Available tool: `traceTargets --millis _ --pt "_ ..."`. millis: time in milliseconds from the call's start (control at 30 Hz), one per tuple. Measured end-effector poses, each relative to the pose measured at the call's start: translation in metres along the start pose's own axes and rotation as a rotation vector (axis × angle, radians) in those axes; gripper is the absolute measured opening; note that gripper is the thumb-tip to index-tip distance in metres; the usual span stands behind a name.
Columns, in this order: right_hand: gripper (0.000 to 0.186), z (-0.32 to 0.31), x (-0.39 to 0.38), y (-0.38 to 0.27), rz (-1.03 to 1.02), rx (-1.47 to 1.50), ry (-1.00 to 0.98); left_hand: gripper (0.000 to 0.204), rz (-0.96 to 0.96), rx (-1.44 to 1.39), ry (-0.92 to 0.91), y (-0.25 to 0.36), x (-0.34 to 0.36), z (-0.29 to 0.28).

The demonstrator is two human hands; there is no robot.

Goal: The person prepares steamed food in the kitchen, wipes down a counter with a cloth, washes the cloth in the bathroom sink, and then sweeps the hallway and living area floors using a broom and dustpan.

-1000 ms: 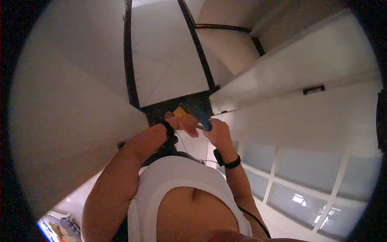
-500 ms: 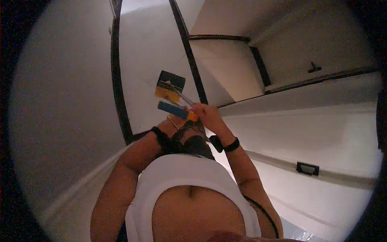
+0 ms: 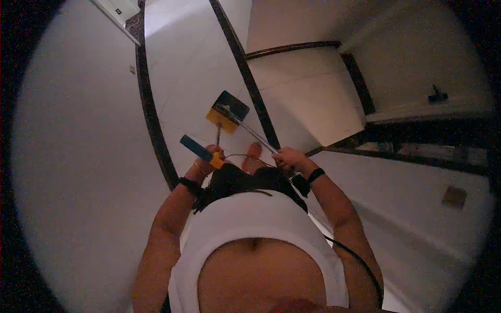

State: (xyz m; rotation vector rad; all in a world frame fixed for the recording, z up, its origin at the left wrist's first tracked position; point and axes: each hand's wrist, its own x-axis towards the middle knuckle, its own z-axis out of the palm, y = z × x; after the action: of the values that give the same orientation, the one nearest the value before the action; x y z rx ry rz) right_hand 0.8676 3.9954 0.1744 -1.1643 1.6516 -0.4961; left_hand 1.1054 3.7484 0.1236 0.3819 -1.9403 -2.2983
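Note:
My left hand (image 3: 213, 155) is closed by a blue-and-yellow handle (image 3: 195, 147), its blue end pointing up and to the left. A thin shaft (image 3: 218, 134) runs from this hand to the yellow part (image 3: 224, 124) of a floor tool's head. My right hand (image 3: 289, 158) is closed round a slim silver pole (image 3: 257, 136), which slants down to the dark, flat, squarish part (image 3: 235, 104) of that head. Whether the dark and yellow parts are one piece or two cannot be made out. A thin cord (image 3: 239, 155) loops between my hands.
I stand over a pale tiled floor (image 3: 182, 94) between dark borders (image 3: 151, 115); one bare foot (image 3: 254, 151) shows. A pale wall (image 3: 83, 135) rises at the left. At the right are a dark-edged recess (image 3: 417, 154) and a wall with a square plate (image 3: 454, 197).
My hands were close together and have moved apart, the left one leftward with the handle, the right one rightward along with the pole. The tool's head has shifted slightly right and turned.

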Motion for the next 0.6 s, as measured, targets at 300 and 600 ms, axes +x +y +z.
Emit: traceTargets --millis 300,600 --pt "0.022 -0.063 -0.077 -0.058 0.489 0.250 0.120 0.006 0.271 0.767 -0.127 -0.027 0.072 -0.022" --pt "0.032 -0.050 -0.087 -0.050 0.707 0.356 0.336 0.004 -0.155 0.299 -0.201 0.008 0.088 -0.034"
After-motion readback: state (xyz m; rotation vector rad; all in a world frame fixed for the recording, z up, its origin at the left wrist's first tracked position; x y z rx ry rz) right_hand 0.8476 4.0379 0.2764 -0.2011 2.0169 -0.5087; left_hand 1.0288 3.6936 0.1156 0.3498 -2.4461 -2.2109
